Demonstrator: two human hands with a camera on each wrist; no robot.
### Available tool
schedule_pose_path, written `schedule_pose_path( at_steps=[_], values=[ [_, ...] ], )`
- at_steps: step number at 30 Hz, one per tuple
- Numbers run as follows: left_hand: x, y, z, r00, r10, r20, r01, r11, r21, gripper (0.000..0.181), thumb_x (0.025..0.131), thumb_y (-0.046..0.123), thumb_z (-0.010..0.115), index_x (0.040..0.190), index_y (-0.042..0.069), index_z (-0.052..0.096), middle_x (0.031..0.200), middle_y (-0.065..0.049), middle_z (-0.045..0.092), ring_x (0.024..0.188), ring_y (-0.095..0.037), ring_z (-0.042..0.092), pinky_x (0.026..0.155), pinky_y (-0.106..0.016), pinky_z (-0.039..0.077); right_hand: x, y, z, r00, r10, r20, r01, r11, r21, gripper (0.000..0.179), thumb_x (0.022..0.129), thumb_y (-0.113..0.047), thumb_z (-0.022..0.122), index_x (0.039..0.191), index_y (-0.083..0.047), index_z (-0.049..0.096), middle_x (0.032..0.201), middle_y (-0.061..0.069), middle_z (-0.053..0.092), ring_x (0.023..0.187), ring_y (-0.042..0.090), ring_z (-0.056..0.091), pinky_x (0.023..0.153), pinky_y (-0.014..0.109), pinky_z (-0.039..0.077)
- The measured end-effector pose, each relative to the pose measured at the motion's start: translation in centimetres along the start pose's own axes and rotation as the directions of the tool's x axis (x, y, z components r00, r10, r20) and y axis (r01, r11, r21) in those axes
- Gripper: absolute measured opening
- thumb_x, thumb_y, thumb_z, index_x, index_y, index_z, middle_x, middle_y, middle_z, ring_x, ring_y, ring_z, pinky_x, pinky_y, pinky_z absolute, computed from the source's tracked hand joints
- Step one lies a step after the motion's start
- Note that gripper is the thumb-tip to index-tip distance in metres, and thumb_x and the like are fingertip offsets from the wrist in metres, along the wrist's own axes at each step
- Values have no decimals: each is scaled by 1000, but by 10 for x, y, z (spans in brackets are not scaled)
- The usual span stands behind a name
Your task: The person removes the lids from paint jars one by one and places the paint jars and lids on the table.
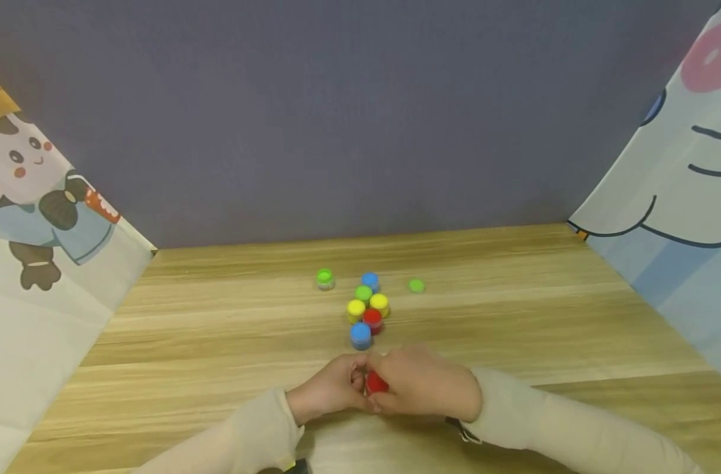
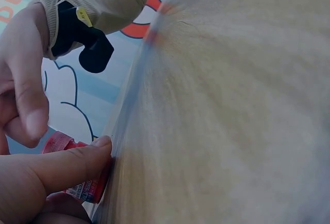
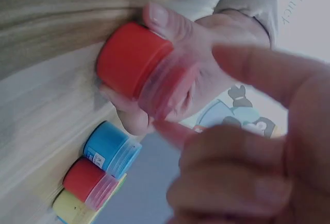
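Note:
My left hand (image 1: 327, 388) grips a small red jar (image 1: 376, 383) low on the wooden table, near its front. In the right wrist view, the left thumb and fingers clasp the jar's solid red part, while a translucent rim (image 3: 167, 85) faces my right hand (image 3: 242, 167). The right thumb and forefinger are spread around that rim, with the thumb apart from it and the forefinger right at its edge. Seen from the left wrist, the right fingers hang just over the jar, and a printed label (image 2: 85, 189) shows below the left thumb.
Ahead of the hands, a cluster has a blue jar (image 1: 361, 336), a red jar (image 1: 372, 320), two yellow jars (image 1: 356, 310), a green jar (image 1: 363, 294) and another blue jar (image 1: 369, 282). A separate green jar (image 1: 324, 279) stands left, a flat green disc (image 1: 416, 286) right. A grey panel (image 1: 360, 131) rises behind.

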State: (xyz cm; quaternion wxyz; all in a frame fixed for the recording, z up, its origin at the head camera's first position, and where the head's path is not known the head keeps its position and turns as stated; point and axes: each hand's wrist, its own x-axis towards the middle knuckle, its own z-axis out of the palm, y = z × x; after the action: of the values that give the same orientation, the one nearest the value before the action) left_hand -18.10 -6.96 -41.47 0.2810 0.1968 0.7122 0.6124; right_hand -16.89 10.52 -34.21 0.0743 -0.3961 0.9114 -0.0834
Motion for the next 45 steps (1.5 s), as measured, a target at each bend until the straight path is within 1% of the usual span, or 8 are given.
schedule_pose_path(
  at_steps=[2,6,12,19,28,33,38,45],
  values=[
    [0,-1,0,1000,5,12,-4,1000,-25,44,69,-15,72,110,-3,58,68,0,59,56,-5,49,53,-14,42,1,-1,2,999,19,-46,-21,999,-35,20,87,-33,65,88,-13,60,57,-10,39,50,4,38,43,21,33],
    [1,-2,1,1000,2,2,-2,1000,-31,38,68,-15,73,101,-3,58,67,1,59,56,-5,51,54,-14,44,3,-4,6,991,55,-119,-70,989,-127,34,88,-41,62,66,-17,52,54,-9,37,48,4,35,42,22,31],
    [1,1,2,1000,-5,-16,5,1000,-6,34,66,-15,74,93,-2,57,61,2,55,53,-4,47,51,-14,40,4,-6,11,991,77,-105,-96,979,-182,42,91,-44,56,58,-19,47,51,-9,37,45,5,34,40,22,30],
    [0,2,2,1000,-4,-6,4,999,-47,33,67,-17,72,92,-3,56,63,1,57,55,-5,49,53,-14,42,6,-6,14,989,64,-135,-90,976,-200,37,87,-41,61,61,-17,51,54,-8,37,46,4,35,40,23,29],
    [0,3,2,1000,-4,-12,4,1000,-27,33,67,-15,73,91,-2,56,61,0,54,52,-6,44,49,-14,37,6,-5,13,992,87,-94,-100,985,-143,37,87,-38,62,59,-17,48,54,-8,36,46,5,33,40,22,29],
    [0,3,2,1000,3,-14,-3,1000,1,34,66,-14,74,94,-2,58,60,1,52,51,-6,42,48,-15,35,5,-3,10,995,67,-69,-75,991,-114,28,84,-36,66,69,-15,54,59,-9,40,50,4,37,42,22,33],
    [-1,3,1,1000,11,-18,-10,999,30,36,67,-12,74,98,-3,59,60,2,50,51,-6,40,46,-15,32,4,-2,4,999,47,-18,-48,997,-68,27,81,-32,71,90,-9,62,61,-9,43,50,4,39,44,21,35],
    [-2,4,1,1000,-3,-8,3,999,32,39,69,-10,75,104,-2,60,60,1,50,50,-6,38,45,-15,30,1,0,-1,1000,21,-6,-21,1000,15,24,79,-24,74,90,-9,58,60,-9,43,50,4,38,45,19,36]
  ],
)
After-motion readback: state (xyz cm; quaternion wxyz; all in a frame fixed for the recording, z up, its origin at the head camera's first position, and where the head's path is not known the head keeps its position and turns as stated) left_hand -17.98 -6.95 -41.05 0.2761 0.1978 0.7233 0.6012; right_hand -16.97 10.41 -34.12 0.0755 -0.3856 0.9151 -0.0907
